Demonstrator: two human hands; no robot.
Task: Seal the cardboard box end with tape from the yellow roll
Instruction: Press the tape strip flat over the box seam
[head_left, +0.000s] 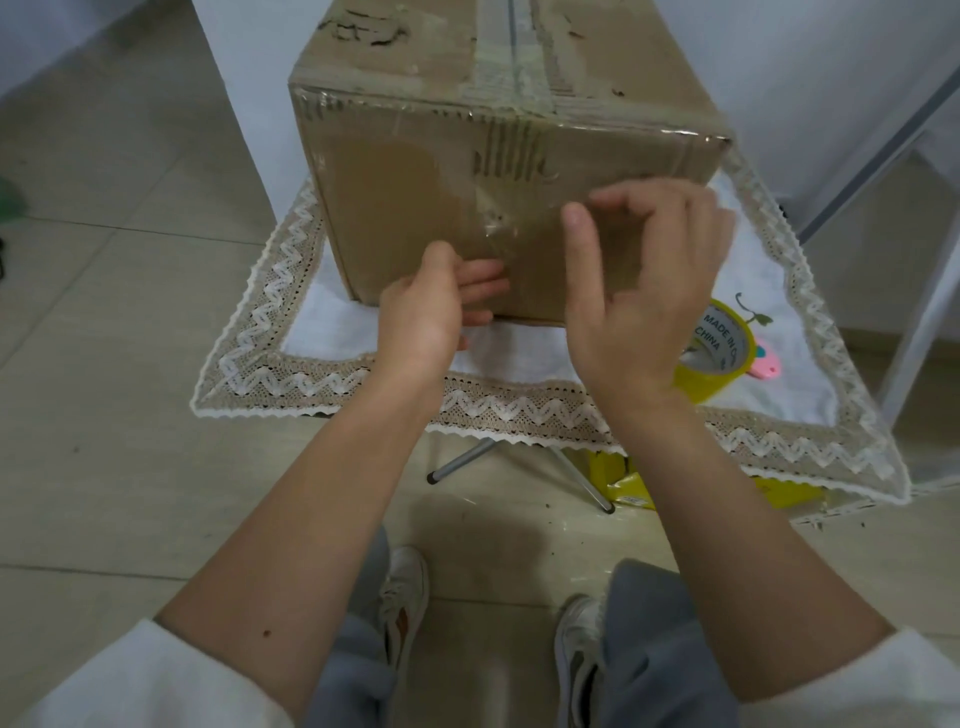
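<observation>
A brown cardboard box (415, 208) stands on a small cloth-covered table, its near end facing me, with clear tape along its top edge and down the middle. My left hand (431, 306) presses its fingers flat against the lower part of that end, near the bottom edge. My right hand (639, 280) is raised in front of the end's right half, fingers spread and curled, holding nothing that I can make out. The yellow tape roll (719, 358) lies on the cloth to the right, partly hidden behind my right wrist.
A white cloth with a lace border (363, 384) covers the folding table. A pink cutter (763, 364) lies just right of the roll. Yellow packaging (623, 483) sits on the tiled floor under the table. A metal frame (914, 291) stands at the right.
</observation>
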